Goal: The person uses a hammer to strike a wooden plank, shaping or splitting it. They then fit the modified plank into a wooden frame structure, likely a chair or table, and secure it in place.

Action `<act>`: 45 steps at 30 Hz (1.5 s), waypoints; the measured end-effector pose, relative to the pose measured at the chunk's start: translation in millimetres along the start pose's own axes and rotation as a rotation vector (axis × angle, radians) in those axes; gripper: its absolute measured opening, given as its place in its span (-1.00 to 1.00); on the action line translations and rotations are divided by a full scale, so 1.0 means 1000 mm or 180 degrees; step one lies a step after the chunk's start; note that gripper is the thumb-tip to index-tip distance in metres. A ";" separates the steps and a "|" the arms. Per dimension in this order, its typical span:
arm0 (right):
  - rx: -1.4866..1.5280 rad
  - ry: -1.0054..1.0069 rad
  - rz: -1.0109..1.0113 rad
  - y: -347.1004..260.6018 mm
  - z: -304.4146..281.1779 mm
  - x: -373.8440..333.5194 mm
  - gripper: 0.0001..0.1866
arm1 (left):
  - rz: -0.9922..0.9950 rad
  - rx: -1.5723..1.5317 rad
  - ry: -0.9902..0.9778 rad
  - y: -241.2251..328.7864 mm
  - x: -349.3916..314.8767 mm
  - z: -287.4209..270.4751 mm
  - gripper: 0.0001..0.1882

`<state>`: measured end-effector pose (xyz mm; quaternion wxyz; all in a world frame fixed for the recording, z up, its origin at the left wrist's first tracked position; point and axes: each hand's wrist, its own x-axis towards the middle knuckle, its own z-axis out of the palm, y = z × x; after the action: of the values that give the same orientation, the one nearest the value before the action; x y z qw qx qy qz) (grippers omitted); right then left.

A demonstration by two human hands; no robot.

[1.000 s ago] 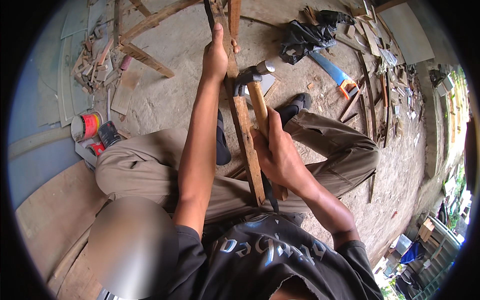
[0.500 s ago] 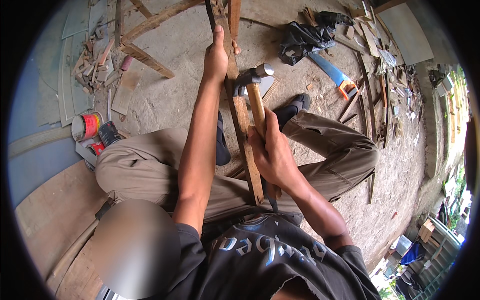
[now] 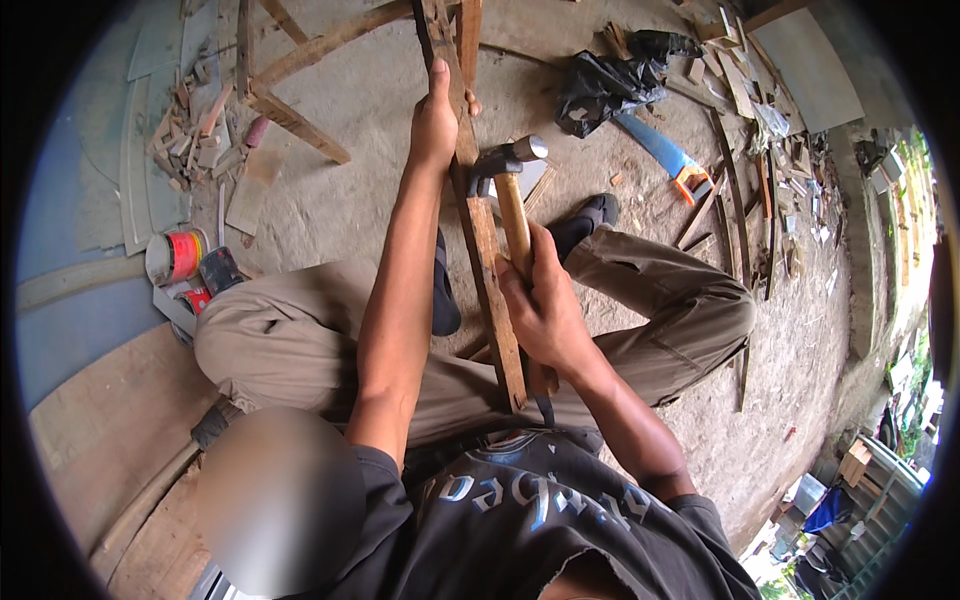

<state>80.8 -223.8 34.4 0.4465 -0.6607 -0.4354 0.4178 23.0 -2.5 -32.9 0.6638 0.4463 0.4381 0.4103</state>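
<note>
A long, narrow strip of wood (image 3: 483,262) runs from the top of the picture down to my lap. My left hand (image 3: 437,128) is wrapped round its far part, thumb lying along the top. In my right hand (image 3: 545,310) is a claw hammer (image 3: 513,215), gripped by its pale wooden handle. The hammer's dark head lies at the wood, its claw end at the strip's edge and its bright striking face turned right. Whether the claw grips a nail is too small to tell.
A wooden frame (image 3: 330,45) stands at the far left. On the concrete floor lie a handsaw (image 3: 660,155) with an orange handle, a black plastic bag (image 3: 605,88) and scrap wood (image 3: 735,85) at the right. Paint cans (image 3: 178,256) sit beside my left knee.
The view has shifted very slightly. Both hands, the hammer and the wood strip keep nearly the same places.
</note>
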 end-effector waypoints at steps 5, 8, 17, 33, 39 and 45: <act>0.0640 -0.0468 0.0771 -0.026 -0.032 0.010 -0.60 | 0.0254 -0.0257 -0.0192 0.002 0.010 -0.008 -0.35; 0.0884 0.0321 0.0019 -0.039 -0.042 0.016 -0.58 | 0.0296 -0.0255 -0.0275 0.005 0.009 -0.011 -0.36; -0.0044 0.1182 -0.0189 0.018 -0.059 0.006 -0.67 | 0.0100 -0.0344 -0.0413 0.004 0.005 -0.009 -0.42; 0.1326 0.1670 0.0048 0.027 -0.085 -0.021 -0.66 | 0.0883 -0.1601 0.0908 0.045 -0.011 -0.015 -0.43; 0.1121 0.1986 -0.0302 0.040 -0.084 -0.012 -0.68 | 0.0044 -0.2198 0.1895 -0.059 -0.018 0.012 -0.35; 0.0503 0.1757 -0.0082 0.117 -0.053 -0.015 -0.64 | -0.0749 -0.1611 0.1360 -0.195 -0.015 -0.023 -0.26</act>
<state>150.1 -275.7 -61.9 0.6035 -0.7069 -0.2719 0.2492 26.8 -63.1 -220.7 0.6895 0.1181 0.5000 0.5106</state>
